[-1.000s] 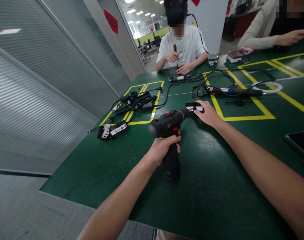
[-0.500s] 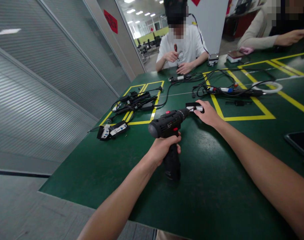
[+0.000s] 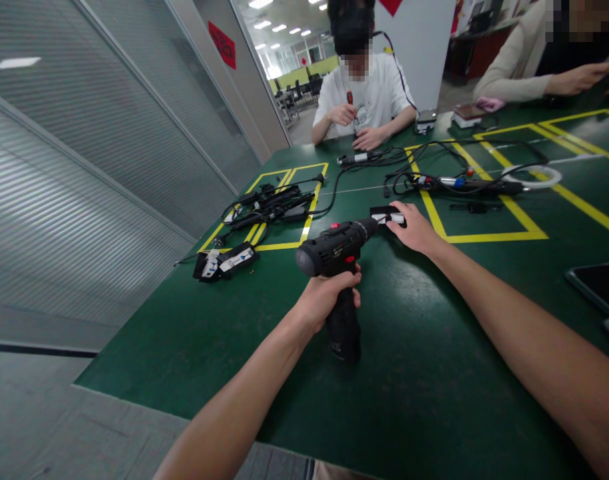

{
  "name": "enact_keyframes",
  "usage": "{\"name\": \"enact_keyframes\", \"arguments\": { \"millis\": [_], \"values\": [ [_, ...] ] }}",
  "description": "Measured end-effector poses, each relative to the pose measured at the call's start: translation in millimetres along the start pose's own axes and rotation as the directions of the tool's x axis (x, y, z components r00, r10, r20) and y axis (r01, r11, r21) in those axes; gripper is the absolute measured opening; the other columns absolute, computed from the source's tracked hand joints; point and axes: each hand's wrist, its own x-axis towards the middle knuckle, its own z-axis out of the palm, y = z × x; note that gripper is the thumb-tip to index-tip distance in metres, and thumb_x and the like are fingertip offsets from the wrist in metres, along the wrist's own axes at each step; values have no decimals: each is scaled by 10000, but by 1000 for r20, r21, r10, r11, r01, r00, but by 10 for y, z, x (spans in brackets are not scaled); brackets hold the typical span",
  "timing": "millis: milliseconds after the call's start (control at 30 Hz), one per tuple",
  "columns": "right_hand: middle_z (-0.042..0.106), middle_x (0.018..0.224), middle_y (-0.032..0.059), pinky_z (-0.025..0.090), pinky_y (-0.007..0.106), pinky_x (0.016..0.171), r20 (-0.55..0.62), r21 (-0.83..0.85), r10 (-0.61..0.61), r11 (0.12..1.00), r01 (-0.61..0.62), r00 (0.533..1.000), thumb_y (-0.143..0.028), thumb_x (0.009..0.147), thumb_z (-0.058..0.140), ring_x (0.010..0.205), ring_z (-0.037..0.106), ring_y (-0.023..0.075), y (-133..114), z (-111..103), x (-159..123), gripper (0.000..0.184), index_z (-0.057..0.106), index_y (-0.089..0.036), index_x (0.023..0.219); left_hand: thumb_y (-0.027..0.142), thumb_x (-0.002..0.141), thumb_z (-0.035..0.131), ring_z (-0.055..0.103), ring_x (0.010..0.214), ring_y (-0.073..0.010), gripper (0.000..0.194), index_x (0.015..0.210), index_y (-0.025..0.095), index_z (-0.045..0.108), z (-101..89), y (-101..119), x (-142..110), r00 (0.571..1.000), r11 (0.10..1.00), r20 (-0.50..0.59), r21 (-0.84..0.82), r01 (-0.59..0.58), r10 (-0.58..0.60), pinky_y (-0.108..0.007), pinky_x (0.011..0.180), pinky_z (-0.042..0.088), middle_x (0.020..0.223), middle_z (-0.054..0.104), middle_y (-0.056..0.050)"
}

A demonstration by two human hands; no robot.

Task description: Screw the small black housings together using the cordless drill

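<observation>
In the head view my left hand (image 3: 325, 298) is wrapped round the handle of a black cordless drill (image 3: 329, 251) with red switches. The drill's chuck points away from me, up and to the right. Its tip meets or overlaps a small black-and-white block (image 3: 379, 212) on the table; I cannot tell whether they touch. My right hand (image 3: 412, 228) grips the right end of this block, which partly hides it. What kind of part the block is does not show clearly.
Tangled black cables and adapters (image 3: 277, 203) lie at the left of the green table (image 3: 194, 340). Nearer are black-and-white pieces (image 3: 237, 260). More cables and a pen-like tool (image 3: 451, 181) lie at right, with a phone (image 3: 599, 283) at the edge. A person (image 3: 367, 87) opposite holds a screwdriver (image 3: 350, 99).
The view has shifted very slightly. Both hands, the drill and the block stay in nearly the same places.
</observation>
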Motion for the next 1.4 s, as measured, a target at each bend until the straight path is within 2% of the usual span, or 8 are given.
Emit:
{"name": "enact_keyframes", "arguments": {
  "millis": [667,1400],
  "values": [
    [505,1241,109,396,455,1001,12,27,-27,999,27,1000,-355,828,541,1137,527,301,45,45,49,486,486,-247,1299,246,717,625,561,500,-87,238,924,140,574,41,1,2,999,1000,-33,28,1,0,-240,512,448,850,564,-26],
    [503,1215,117,414,468,969,13,29,-16,999,16,1000,-411,844,510,1101,539,308,40,40,19,504,465,-252,1321,223,721,605,553,495,-89,200,903,142,586,23,-10,16,1000,1000,-4,21,-14,15,-237,506,444,779,563,-15]
  ]
}}
